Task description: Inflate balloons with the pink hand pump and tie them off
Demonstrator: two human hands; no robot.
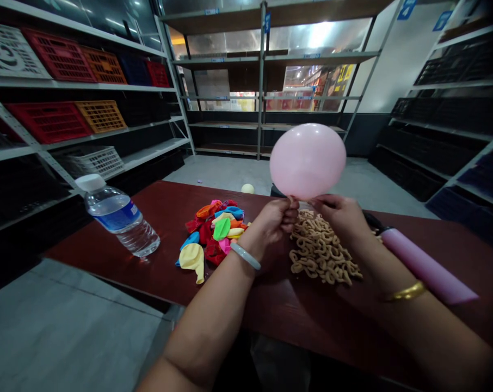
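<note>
An inflated pink balloon (307,159) floats just above the dark red table (168,272). My left hand (276,220) is closed, pinching the balloon's neck from the left. My right hand (341,215) is closed on the neck from the right, fingers pressed together at the knot area. Under both hands lies a heap of tan rubber bands or clips (322,250). A pile of uninflated coloured balloons (214,234) lies left of my left wrist.
A water bottle (118,215) stands tilted-looking at the table's left. A pink hand pump (424,267) lies on the right. A small yellow balloon (247,188) rests beyond the table's far edge. Metal shelves with coloured crates (59,57) surround the floor.
</note>
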